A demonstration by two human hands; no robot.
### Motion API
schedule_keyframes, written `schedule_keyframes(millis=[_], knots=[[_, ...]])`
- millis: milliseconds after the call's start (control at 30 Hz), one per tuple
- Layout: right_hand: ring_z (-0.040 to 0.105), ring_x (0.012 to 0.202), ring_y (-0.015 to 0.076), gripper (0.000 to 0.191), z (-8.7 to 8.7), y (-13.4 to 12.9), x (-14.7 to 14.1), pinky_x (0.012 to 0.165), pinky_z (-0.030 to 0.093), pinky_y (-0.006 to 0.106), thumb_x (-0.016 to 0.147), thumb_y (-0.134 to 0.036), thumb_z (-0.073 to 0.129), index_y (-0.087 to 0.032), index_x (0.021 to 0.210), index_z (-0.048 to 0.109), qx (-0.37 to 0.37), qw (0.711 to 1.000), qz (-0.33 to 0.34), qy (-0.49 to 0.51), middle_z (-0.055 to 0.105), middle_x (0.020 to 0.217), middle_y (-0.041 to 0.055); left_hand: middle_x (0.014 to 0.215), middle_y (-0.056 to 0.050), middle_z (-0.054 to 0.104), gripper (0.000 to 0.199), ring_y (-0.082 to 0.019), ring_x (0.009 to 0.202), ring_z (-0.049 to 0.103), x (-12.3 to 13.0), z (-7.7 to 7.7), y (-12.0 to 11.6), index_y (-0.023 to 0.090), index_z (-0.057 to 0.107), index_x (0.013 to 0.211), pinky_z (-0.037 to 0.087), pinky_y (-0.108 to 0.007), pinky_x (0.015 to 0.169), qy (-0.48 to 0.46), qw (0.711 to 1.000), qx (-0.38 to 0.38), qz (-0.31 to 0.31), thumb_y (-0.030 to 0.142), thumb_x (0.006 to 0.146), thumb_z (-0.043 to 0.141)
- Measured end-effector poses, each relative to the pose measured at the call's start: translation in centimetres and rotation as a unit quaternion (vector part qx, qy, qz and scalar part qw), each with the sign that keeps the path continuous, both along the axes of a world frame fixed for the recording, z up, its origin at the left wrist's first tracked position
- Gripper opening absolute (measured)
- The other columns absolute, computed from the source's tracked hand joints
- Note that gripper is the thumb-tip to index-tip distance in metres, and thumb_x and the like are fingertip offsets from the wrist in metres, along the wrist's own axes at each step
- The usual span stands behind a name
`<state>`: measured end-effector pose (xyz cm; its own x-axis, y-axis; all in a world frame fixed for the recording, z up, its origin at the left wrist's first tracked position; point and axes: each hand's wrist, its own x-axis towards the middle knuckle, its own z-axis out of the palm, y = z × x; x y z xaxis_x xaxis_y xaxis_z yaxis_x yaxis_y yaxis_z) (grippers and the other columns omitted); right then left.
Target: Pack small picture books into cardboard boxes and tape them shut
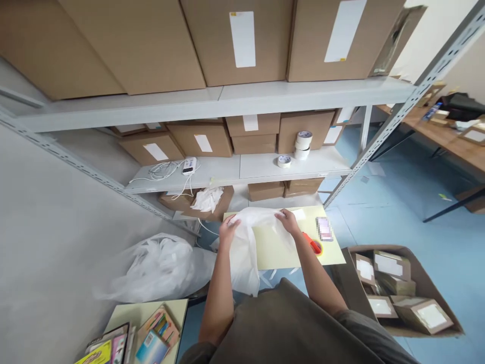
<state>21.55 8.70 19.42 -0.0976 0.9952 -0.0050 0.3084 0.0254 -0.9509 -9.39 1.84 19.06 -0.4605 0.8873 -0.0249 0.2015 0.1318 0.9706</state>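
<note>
A thin white translucent sheet [242, 253] stretches between my two hands over a pale yellow table [275, 250]. My left hand [228, 230] pinches its left part, and the sheet hangs down past the table's front edge on that side. With fingers closed, my right hand [288, 222] grips the other end near the table's back. Just right of my right forearm lies an orange-red tape dispenser [312, 243] with a yellow roll. Behind it on the table is a phone-like object [324, 229], its surface blurred.
A metal shelf [235, 103] with cardboard boxes [242, 45] and tape rolls [284, 161] stands ahead. Left are a bulging white plastic bag [162, 268] and a side table [132, 313] with books [153, 346]. An open carton [413, 331] of small boxes sits right.
</note>
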Motion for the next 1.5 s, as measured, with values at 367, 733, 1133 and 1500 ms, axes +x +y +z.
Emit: schedule_keyframes(millis=[367, 733, 1133, 1500], knots=[[0.061, 0.072, 0.0241, 0.039, -2.8, 0.7, 3.5, 0.067, 0.048, 0.033, 0.077, -0.064, 0.072, -0.025, 0.080, 0.070, -0.022, 0.998, -0.053, -0.031, 0.073, 0.076, 0.0041, 0.111, -0.011, 0.075, 0.040, -0.034, 0.118, 0.065, -2.8, 1.4, -1.6, 0.026, 0.084, 0.101, 0.045, -0.049, 0.115, 0.317, 0.947, -0.006, 0.048, 0.008, 0.077, 0.058], [0.035, 0.151, 0.0369, 0.033, -7.4, -1.1, -0.1, 0.121, 0.026, 0.063, 0.097, -0.026, 0.046, -0.025, 0.108, 0.077, 0.057, 0.932, -0.146, -0.327, 0.062, 0.148, 0.0129, 0.125, -0.010, 0.077, 0.033, -0.028, 0.130, 0.062, -8.0, -4.0, -5.2, 0.025, 0.082, 0.100, 0.044, -0.046, 0.116, 0.425, 0.899, 0.104, -0.003, 0.012, 0.093, 0.052], [0.035, 0.155, 0.0354, 0.040, -11.9, -7.6, -3.5, 0.114, 0.041, 0.055, 0.096, -0.024, 0.041, -0.024, 0.112, 0.077, -0.012, 0.868, -0.260, -0.424, 0.055, 0.156, 0.0118, 0.145, -0.004, 0.070, 0.042, -0.025, 0.147, 0.054, -11.1, -14.5, -7.1, 0.026, 0.082, 0.116, 0.043, -0.045, 0.126, 0.383, 0.894, -0.055, -0.225, 0.008, 0.090, 0.053], [0.031, 0.156, 0.0330, 0.043, -12.3, -10.9, 3.2, 0.117, 0.034, 0.053, 0.096, -0.017, 0.041, -0.025, 0.122, 0.076, -0.015, 0.828, -0.232, -0.511, 0.054, 0.160, 0.0106, 0.159, -0.006, 0.057, 0.049, -0.027, 0.152, 0.046, -4.6, -19.3, -8.0, 0.021, 0.077, 0.131, 0.040, -0.041, 0.128, 0.320, 0.853, -0.160, -0.380, 0.006, 0.092, 0.051]])
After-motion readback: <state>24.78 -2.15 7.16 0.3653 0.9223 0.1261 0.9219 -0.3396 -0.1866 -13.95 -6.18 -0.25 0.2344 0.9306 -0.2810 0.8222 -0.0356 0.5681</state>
